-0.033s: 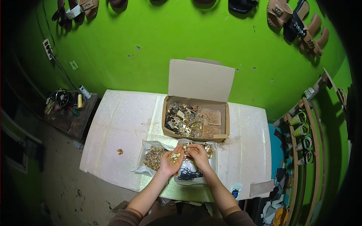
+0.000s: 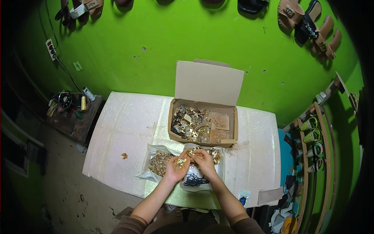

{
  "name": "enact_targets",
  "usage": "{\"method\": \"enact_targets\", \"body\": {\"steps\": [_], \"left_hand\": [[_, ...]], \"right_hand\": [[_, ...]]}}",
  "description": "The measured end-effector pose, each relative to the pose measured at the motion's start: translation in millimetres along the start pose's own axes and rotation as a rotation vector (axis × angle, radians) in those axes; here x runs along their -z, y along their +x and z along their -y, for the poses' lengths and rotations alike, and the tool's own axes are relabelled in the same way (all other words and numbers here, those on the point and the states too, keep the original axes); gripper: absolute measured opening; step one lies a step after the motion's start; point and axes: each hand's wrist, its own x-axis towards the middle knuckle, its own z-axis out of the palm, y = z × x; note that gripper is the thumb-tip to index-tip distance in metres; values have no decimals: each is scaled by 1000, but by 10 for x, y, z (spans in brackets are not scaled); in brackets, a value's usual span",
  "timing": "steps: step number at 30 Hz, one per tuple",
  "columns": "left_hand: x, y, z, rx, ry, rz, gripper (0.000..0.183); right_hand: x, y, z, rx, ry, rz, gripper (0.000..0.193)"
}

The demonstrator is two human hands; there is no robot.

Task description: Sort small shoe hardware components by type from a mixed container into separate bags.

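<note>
My left hand [image 2: 174, 170] is cupped palm up, with several small gold-coloured metal ornaments [image 2: 180, 162] lying in it. Thumb and fingers of my right hand [image 2: 204, 160] pinch together at the left fingertips, over a gold-coloured piece [image 2: 191, 151] whose shape is too small to make out. Beneath both hands is a white tray [image 2: 223, 171] holding more gold-coloured fittings [image 2: 215, 154] and a heap of dark chain-like pieces [image 2: 196, 180]. To its left, a plastic-lined tray [image 2: 145, 168] is full of small mixed gold-toned pieces [image 2: 159, 162], partly covered by my left hand.
An open cardboard box [image 2: 236, 126] of mixed metal fittings stands behind the trays, its lid raised. The white table [image 2: 124, 117] bears a small brown scrap [image 2: 124, 156], a small packet [image 2: 243, 197] and a grey card [image 2: 270, 195]. A wooden rack [image 2: 322, 136] stands right; sandals [image 2: 290, 15] hang above.
The whole view has shifted very slightly. Both hands keep nearly the same place, with the right fingers moved a little at the left fingertips.
</note>
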Motion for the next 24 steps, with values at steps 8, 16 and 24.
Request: {"method": "enact_targets", "body": {"steps": [8,16,24], "left_hand": [[-61,-105,-113,-175,13,-36,36],[-117,-213,-133,-223,19,-31,36],[-61,-161,-120,-212,88,-50,36]], "right_hand": [[-306,65,220,231,-523,249,9],[-363,83,102,148,-498,299,11],[-235,-13,18,126,-275,224,11]]}}
